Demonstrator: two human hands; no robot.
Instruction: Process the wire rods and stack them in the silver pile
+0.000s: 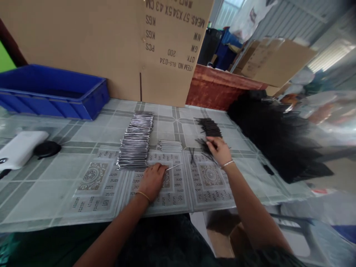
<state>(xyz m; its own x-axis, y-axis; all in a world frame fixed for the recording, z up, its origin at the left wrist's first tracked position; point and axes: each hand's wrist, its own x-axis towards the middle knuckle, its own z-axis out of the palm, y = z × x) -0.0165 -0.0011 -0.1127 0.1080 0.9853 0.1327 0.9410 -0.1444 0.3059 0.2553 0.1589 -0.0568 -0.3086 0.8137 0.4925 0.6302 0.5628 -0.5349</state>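
My left hand [153, 180] is closed on a thin metal rod [174, 167], whose free end points right over the patterned table cover. Just above and left of this hand lies a long stack of shiny metal rods [136, 142]. A smaller pile of pale rods [170, 145] is beside that stack. My right hand [218, 150] reaches into loose dark sticks, thumb and fingers close together; what lies between the fingertips is too small to tell. Beyond it is a pile of dark sticks [210, 127]. Two dark sticks [192, 155] lie crossed to its left.
A blue bin [91, 98] stands at the back left before an upright cardboard sheet [125, 48]. A white device [23, 148] and a round black object [47, 149] lie at the left. Black mesh-like material [272, 133] covers the right side. An open carton is below the table edge.
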